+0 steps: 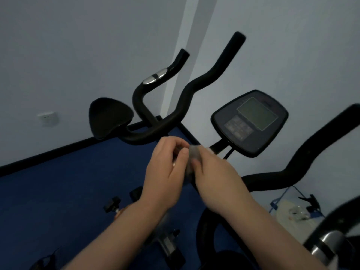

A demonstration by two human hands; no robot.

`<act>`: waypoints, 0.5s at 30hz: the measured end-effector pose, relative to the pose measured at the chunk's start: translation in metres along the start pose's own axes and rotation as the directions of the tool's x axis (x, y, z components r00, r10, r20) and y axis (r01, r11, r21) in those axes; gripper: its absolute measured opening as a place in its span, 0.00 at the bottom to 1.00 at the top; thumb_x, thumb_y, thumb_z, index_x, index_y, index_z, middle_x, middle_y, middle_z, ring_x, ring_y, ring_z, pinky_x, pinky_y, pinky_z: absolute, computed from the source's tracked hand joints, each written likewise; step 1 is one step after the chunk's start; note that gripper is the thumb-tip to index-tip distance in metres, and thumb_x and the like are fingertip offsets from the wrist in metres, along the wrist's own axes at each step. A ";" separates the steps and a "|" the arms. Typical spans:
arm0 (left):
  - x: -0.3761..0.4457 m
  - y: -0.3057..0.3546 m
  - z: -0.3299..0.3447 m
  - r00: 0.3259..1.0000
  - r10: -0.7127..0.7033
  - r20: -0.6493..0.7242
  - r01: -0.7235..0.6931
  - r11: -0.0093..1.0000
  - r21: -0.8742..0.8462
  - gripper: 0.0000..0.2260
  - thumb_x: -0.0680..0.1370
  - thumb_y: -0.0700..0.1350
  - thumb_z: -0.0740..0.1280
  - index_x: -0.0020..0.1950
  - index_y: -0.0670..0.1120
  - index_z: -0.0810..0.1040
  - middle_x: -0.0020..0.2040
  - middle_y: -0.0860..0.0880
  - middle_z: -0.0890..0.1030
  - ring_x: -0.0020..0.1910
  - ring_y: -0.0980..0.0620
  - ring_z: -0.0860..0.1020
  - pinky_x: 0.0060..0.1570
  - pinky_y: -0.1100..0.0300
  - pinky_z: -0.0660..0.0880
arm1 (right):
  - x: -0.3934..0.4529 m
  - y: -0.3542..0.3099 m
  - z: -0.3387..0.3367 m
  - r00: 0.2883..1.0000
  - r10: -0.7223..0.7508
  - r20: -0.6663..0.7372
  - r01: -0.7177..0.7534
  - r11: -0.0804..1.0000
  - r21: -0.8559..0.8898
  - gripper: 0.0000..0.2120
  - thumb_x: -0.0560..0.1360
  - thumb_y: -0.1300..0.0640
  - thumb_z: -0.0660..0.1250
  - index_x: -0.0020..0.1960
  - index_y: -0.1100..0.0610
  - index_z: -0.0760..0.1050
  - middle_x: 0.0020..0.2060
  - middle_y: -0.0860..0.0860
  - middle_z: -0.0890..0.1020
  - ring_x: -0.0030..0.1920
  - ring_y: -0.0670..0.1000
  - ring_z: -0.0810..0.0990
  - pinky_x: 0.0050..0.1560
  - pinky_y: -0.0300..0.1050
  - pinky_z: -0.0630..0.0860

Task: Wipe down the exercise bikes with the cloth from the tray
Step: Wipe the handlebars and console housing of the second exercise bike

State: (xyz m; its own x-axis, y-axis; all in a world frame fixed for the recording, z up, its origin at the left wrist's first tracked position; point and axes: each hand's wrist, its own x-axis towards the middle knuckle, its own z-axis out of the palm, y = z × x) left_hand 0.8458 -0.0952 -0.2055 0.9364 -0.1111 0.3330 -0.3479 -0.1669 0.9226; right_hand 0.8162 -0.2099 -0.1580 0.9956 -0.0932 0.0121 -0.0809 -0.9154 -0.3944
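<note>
Pale blue walls meet at a corner above a dark blue floor (64, 191) edged with a black skirting; one socket (47, 118) sits on the wall far off to the left of the hands.

The left hand (165, 172) and right hand (216, 178) are held together in mid-air, fingers curled, each pinching one small grey cloth (191, 158) between them. The cloth is bunched and partly blurred; its full extent cannot be told.

Handling, as judged: the cloth looks light, soft and limp, not fragile, with no slip risk. It is best taken in a folded wad under the fingers of one hand, leaving the other free to steady the bike.

Count: two exercise bikes in part. One black handlebar (187, 90) rises just beyond the hands, with one saddle (111, 116) to their left. One console (250, 121) stands up and to the right of the right hand. A second handlebar (303, 164) runs further right. One pale tray (292, 213) lies on the floor, below and right of the right forearm; its contents are unclear.
</note>
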 end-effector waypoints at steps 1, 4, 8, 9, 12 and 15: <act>0.006 0.001 0.000 0.999 0.023 0.033 -0.024 0.999 0.035 0.06 0.78 0.50 0.59 0.50 0.53 0.75 0.46 0.58 0.75 0.47 0.58 0.75 0.44 0.65 0.71 | -0.004 0.000 -0.002 1.000 -0.023 0.020 0.023 1.000 0.002 0.09 0.81 0.51 0.53 0.58 0.47 0.68 0.46 0.46 0.76 0.37 0.42 0.72 0.31 0.35 0.63; 0.026 0.006 0.004 0.992 0.047 0.114 -0.059 0.993 0.105 0.06 0.78 0.50 0.59 0.51 0.54 0.75 0.45 0.58 0.76 0.44 0.60 0.74 0.43 0.63 0.71 | 0.023 0.002 -0.007 0.991 0.090 0.102 -0.086 0.996 -0.040 0.11 0.80 0.53 0.53 0.59 0.51 0.71 0.51 0.51 0.78 0.43 0.49 0.74 0.36 0.41 0.66; 0.058 0.017 0.015 0.946 -0.016 0.325 -0.076 0.960 0.268 0.04 0.78 0.49 0.60 0.48 0.56 0.74 0.45 0.57 0.77 0.43 0.61 0.75 0.42 0.59 0.73 | 0.051 0.014 -0.025 0.971 0.157 0.183 -0.118 0.971 -0.210 0.12 0.78 0.58 0.57 0.58 0.57 0.73 0.54 0.57 0.80 0.54 0.58 0.78 0.44 0.45 0.72; 0.064 0.018 0.020 0.922 -0.032 0.386 -0.098 0.945 0.313 0.03 0.78 0.50 0.60 0.48 0.56 0.73 0.46 0.57 0.77 0.43 0.60 0.75 0.44 0.57 0.74 | 0.051 0.025 -0.035 0.972 0.165 0.165 -0.126 0.966 -0.226 0.11 0.78 0.57 0.58 0.57 0.56 0.75 0.54 0.57 0.81 0.54 0.58 0.79 0.48 0.46 0.74; 0.073 0.020 0.034 0.822 -0.079 0.565 -0.218 0.872 0.438 0.08 0.78 0.54 0.59 0.53 0.55 0.73 0.52 0.55 0.77 0.51 0.52 0.76 0.51 0.51 0.74 | 0.051 0.066 -0.080 0.965 0.224 -0.136 -0.251 0.942 -0.224 0.10 0.78 0.55 0.59 0.56 0.53 0.76 0.52 0.55 0.82 0.48 0.58 0.80 0.48 0.49 0.75; 0.072 0.014 0.044 0.708 -0.113 0.698 -0.378 0.773 0.509 0.13 0.79 0.53 0.56 0.59 0.52 0.74 0.58 0.54 0.76 0.57 0.50 0.75 0.55 0.53 0.73 | 0.079 0.098 -0.099 0.901 0.210 -0.380 -0.308 0.926 -0.219 0.11 0.79 0.56 0.57 0.58 0.57 0.74 0.56 0.57 0.79 0.50 0.56 0.75 0.46 0.48 0.70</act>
State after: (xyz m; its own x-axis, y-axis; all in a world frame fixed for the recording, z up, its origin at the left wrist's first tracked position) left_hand 0.9061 -0.1484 -0.1769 0.6692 -0.7431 -0.0050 -0.6471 -0.5860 0.4877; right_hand 0.8822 -0.3456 -0.1052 0.8615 -0.4253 0.2773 -0.3924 -0.9043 -0.1680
